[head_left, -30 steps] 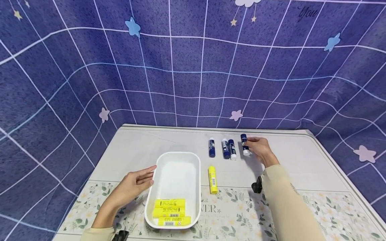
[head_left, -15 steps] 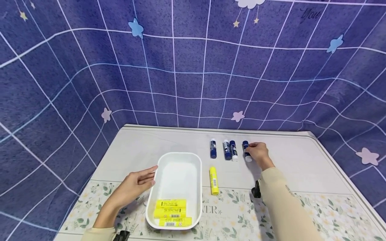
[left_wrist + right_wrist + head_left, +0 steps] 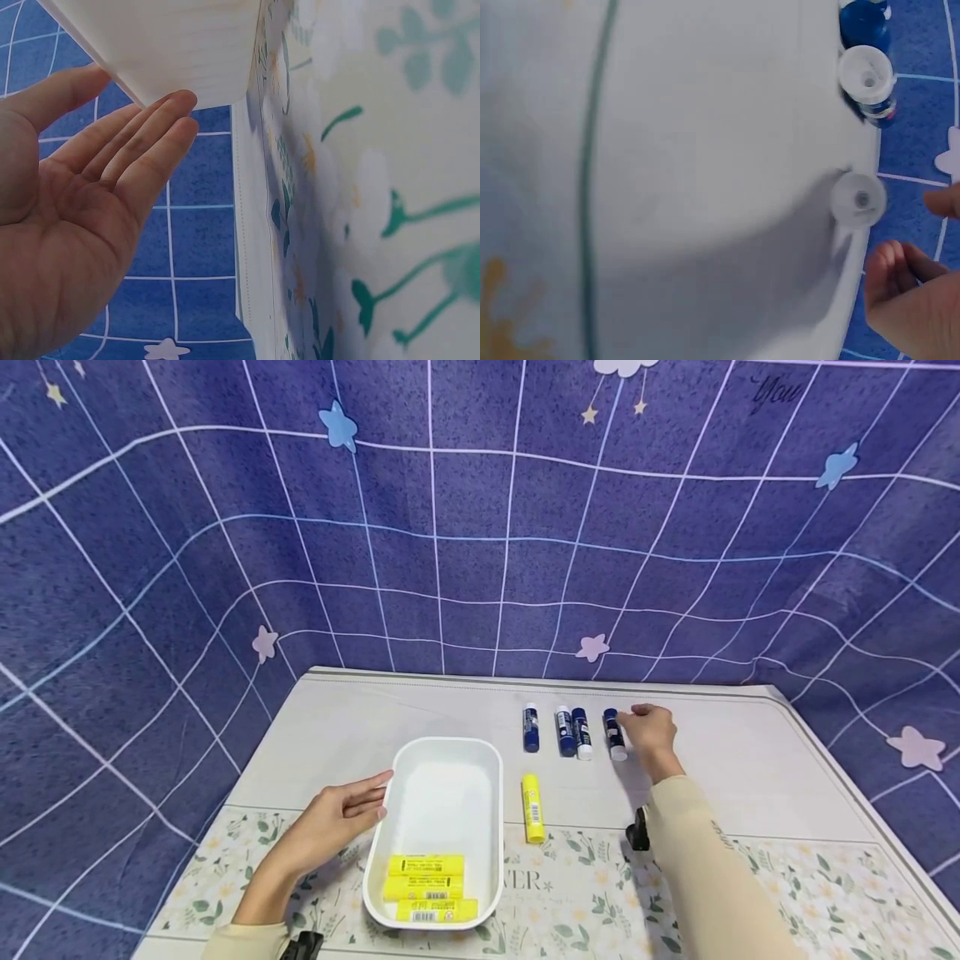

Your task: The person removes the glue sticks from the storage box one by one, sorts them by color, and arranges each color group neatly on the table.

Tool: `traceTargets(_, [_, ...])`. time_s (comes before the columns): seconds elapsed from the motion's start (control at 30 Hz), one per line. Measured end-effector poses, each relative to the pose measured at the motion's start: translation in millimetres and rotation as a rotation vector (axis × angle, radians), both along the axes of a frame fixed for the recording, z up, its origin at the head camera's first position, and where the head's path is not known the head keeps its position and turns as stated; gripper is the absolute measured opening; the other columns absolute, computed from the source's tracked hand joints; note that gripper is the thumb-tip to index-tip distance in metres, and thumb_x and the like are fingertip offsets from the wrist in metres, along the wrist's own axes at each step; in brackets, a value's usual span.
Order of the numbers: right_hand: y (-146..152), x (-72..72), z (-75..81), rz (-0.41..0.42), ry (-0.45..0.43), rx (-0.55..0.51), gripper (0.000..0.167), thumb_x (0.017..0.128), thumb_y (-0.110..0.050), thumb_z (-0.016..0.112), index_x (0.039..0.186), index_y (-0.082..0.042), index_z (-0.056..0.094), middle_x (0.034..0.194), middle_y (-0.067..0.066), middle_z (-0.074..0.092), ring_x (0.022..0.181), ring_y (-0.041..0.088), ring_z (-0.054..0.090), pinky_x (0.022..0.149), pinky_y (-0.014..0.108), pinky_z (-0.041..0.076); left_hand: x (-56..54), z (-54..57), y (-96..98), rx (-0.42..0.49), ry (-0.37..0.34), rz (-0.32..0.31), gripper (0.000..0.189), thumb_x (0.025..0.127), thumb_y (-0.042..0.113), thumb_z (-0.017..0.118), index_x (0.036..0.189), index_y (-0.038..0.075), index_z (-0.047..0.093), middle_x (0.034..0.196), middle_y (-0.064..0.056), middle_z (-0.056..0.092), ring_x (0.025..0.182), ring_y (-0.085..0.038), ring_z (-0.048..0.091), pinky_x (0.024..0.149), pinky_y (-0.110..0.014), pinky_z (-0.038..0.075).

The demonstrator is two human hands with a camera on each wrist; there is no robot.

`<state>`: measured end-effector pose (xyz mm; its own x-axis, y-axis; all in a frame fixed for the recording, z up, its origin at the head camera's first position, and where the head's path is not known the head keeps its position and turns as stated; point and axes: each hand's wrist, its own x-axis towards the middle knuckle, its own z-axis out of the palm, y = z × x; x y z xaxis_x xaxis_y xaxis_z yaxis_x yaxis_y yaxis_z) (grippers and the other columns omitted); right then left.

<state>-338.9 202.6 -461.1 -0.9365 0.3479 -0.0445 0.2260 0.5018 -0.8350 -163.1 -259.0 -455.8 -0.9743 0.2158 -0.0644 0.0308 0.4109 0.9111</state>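
My left hand (image 3: 337, 822) touches the left rim of a white rectangular tray (image 3: 442, 747) with nearly straight fingers. In the left wrist view its fingertips (image 3: 184, 101) rest against the tray's outer wall (image 3: 172, 45). Three yellow glue sticks (image 3: 426, 888) lie at the near end inside the tray. My right hand (image 3: 651, 733) is just right of a dark blue glue stick (image 3: 615, 735) with a white end, which lies on the table. In the right wrist view a gap shows between this hand (image 3: 915, 300) and the glue stick's white end (image 3: 859, 201).
Left of that stick lie two more blue glue sticks side by side (image 3: 566, 732) (image 3: 582, 733), pointing opposite ways. Another blue glue stick (image 3: 531, 727) lies further left. A yellow glue stick (image 3: 533, 810) lies right of the tray. A purple-blue curtain (image 3: 480, 568) hangs behind the table.
My right hand brought the rightmost blue glue stick slightly nearer, laid it beside the others and let go, its fingers lifting off to the right. The left hand stays at the tray.
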Motion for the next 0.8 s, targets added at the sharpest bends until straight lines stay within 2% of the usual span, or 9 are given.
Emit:
traceTargets(0.1, [-3.5,-3.7,10.2,-0.059,0.095,-0.035,0.045,0.09,-0.02,0.066,0.131,-0.001,0.069,0.126,0.021,0.071,0.111,0.03,0.065,0.103,0.038,0.054,-0.4,0.0,-1.1,-0.003,0.003,0.0,0.056,0.102,0.015,0.065,0.155,0.006,0.047,0.149,-0.03,0.054,0.134,-0.04,0.06,0.102,-0.028,0.06])
traceTargets(0.17, [-8.3,-5.0,18.8,-0.055,0.151,-0.071,0.043,0.09,-0.018,0.067,0.129,-0.003,0.071,0.12,0.016,0.073,0.1,0.017,0.066,0.093,0.025,0.054,-1.0,-0.3,-1.9,-0.005,0.001,0.002,0.056,0.102,0.015,0.065,0.155,0.007,0.047,0.149,-0.029,0.054,0.134,-0.041,0.06,0.102,-0.028,0.06])
traceTargets(0.23, [-14.8,-4.3,28.7,-0.011,0.194,-0.132,0.041,0.091,-0.016,0.068,0.129,-0.003,0.071,0.113,0.01,0.074,0.092,0.006,0.063,0.085,0.014,0.051,-1.4,-0.3,-2.5,-0.001,-0.003,0.002,0.056,0.102,0.016,0.065,0.155,0.007,0.047,0.149,-0.029,0.054,0.134,-0.041,0.059,0.102,-0.028,0.06])
traceTargets(0.33, [-26.8,-1.3,42.2,0.114,0.236,-0.253,0.04,0.093,-0.012,0.069,0.132,0.0,0.068,0.101,-0.005,0.071,0.087,-0.004,0.059,0.079,0.006,0.05,-1.4,-0.8,-2.8,0.007,-0.003,-0.007,0.056,0.103,0.016,0.065,0.155,0.008,0.047,0.149,-0.029,0.054,0.135,-0.041,0.059,0.103,-0.028,0.06])
traceTargets(0.5, [-49.7,6.3,57.6,0.347,0.278,-0.421,0.043,0.096,-0.006,0.069,0.137,0.006,0.062,0.093,-0.019,0.069,0.093,-0.002,0.064,0.086,0.007,0.054,-0.8,-2.2,-2.4,0.006,-0.001,-0.008,0.056,0.103,0.018,0.066,0.155,0.008,0.048,0.149,-0.03,0.054,0.135,-0.041,0.059,0.103,-0.029,0.06])
traceTargets(0.63, [-67.7,16.6,66.0,0.516,0.266,-0.48,0.046,0.095,-0.001,0.068,0.14,0.007,0.058,0.103,-0.015,0.071,0.1,0.0,0.066,0.095,0.011,0.056,-0.6,-3.0,-2.3,-0.001,-0.009,-0.001,0.056,0.103,0.018,0.066,0.155,0.01,0.048,0.149,-0.028,0.054,0.136,-0.041,0.059,0.102,-0.028,0.06])
traceTargets(0.8, [-87.4,31.7,72.7,0.761,0.187,-0.443,0.05,0.094,-0.001,0.071,0.143,0.004,0.057,0.125,0.005,0.069,0.115,0.011,0.065,0.101,0.018,0.058,-0.3,-5.0,-3.0,-0.01,-0.007,-0.001,0.057,0.102,0.02,0.067,0.155,0.01,0.047,0.149,-0.027,0.055,0.136,-0.041,0.058,0.102,-0.027,0.06])
